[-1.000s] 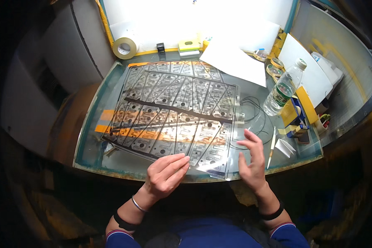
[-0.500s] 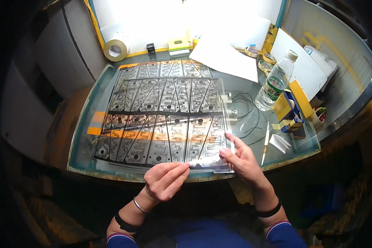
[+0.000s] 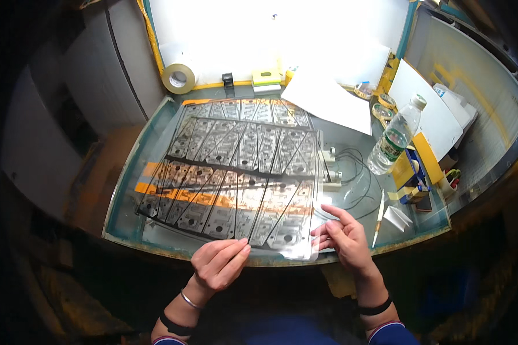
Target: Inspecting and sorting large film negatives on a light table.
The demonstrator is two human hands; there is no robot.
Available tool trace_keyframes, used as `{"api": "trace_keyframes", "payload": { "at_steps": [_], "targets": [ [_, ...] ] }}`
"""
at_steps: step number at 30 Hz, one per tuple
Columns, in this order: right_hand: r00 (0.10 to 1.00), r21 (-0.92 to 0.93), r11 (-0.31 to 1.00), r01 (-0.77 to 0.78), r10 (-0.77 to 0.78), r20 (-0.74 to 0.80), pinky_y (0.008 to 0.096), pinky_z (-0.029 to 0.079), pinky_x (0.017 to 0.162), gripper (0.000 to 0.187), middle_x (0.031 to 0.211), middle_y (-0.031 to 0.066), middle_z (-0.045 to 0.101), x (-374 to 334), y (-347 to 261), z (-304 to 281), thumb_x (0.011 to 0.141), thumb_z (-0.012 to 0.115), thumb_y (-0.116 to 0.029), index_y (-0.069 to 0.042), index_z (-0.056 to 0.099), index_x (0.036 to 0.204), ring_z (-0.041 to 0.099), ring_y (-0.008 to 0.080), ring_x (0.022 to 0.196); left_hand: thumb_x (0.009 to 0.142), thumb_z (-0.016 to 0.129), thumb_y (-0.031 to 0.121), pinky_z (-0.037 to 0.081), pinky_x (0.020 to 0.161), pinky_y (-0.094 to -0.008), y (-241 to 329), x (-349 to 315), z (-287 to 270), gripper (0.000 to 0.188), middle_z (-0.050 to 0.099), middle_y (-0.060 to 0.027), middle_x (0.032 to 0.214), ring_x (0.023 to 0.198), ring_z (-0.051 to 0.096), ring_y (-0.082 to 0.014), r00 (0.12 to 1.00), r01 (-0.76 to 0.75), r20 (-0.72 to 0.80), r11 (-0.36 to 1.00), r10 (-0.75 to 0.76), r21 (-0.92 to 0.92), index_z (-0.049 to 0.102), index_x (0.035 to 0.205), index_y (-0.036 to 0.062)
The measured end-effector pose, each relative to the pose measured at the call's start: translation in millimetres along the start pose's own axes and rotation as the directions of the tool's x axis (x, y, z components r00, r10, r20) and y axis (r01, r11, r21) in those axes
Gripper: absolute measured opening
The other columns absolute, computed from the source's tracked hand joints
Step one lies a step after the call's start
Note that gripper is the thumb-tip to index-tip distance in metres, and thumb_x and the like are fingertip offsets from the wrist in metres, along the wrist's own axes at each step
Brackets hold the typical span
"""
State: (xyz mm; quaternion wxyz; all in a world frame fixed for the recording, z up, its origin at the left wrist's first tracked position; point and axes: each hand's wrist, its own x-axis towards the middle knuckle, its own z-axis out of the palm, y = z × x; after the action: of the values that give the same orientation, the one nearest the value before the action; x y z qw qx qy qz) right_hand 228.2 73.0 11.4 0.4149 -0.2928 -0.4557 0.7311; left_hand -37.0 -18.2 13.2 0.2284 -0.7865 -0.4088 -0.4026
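Observation:
A clear film sheet (image 3: 242, 146) printed with black circuit patterns lies at a slight tilt over the glass-topped table. My left hand (image 3: 220, 264) pinches its near edge between thumb and fingertips, left of the near right corner. Beside the sheet's right edge is my right hand (image 3: 346, 241), its index finger stretched out and thumb apart. Its lower fingertips reach the clear margin; whether they touch it I cannot tell. More printed pattern and an orange strip (image 3: 147, 188) show through and around the film.
On the right stand a water bottle (image 3: 395, 138), a blue and yellow tape dispenser (image 3: 411, 175) and a pen-like tool (image 3: 379, 218). Black cables (image 3: 357, 172) curl beside the sheet. White paper (image 3: 331, 100), a tape roll (image 3: 178, 79) and a yellow-green box (image 3: 266, 77) lie farther back.
The view has shifted, so the table sits lower and farther right. My left hand has slid left with the film's near edge, turning the sheet slightly. My right thumb and index finger have opened off its edge.

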Motion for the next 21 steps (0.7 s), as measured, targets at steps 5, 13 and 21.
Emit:
{"api": "trace_keyframes", "payload": {
  "at_steps": [5, 13, 21],
  "targets": [
    [0.907, -0.529, 0.777, 0.341, -0.420, -0.032, 0.0329, 0.051, 0.088, 0.056, 0.122, 0.0179, 0.045, 0, 12, 14, 0.083, 0.060, 0.003, 0.000, 0.037, 0.134, 0.054, 0.0250, 0.110, 0.075, 0.064, -0.003, 0.054, 0.068, -0.0311, 1, -15, -26, 0.012, 0.068, -0.0080, 0.087, 0.077, 0.065, -0.0234, 0.996, 0.090, 0.003, 0.993, -0.090, -0.070, 0.064, 0.085, 0.0040],
    [0.800, -0.866, 0.166, 0.471, -0.495, 0.340, 0.0479, 0.031, 0.105, 0.055, 0.133, 0.0204, 0.041, 7, 5, 20, 0.074, 0.068, -0.007, -0.014, 0.054, 0.126, 0.039, 0.0392, 0.125, 0.078, 0.062, -0.001, 0.055, 0.073, -0.0374, 2, -34, -77, 0.005, 0.070, -0.0095, 0.081, 0.074, 0.066, -0.0249, 0.945, 0.290, -0.061, 0.912, -0.320, -0.290, 0.064, 0.078, 0.0043],
    [0.823, -0.903, -0.080, 0.422, -0.383, 0.419, 0.0549, 0.031, 0.104, 0.036, 0.118, 0.0162, 0.057, 12, -1, -7, 0.079, 0.063, -0.007, -0.015, 0.062, 0.114, 0.051, 0.0350, 0.117, 0.076, 0.066, -0.001, 0.050, 0.085, -0.0405, 5, -35, -112, 0.009, 0.071, -0.0068, 0.081, 0.082, 0.068, -0.0223, 0.929, 0.366, 0.089, 0.855, -0.359, -0.368, 0.067, 0.077, 0.0077]
  ]
}}
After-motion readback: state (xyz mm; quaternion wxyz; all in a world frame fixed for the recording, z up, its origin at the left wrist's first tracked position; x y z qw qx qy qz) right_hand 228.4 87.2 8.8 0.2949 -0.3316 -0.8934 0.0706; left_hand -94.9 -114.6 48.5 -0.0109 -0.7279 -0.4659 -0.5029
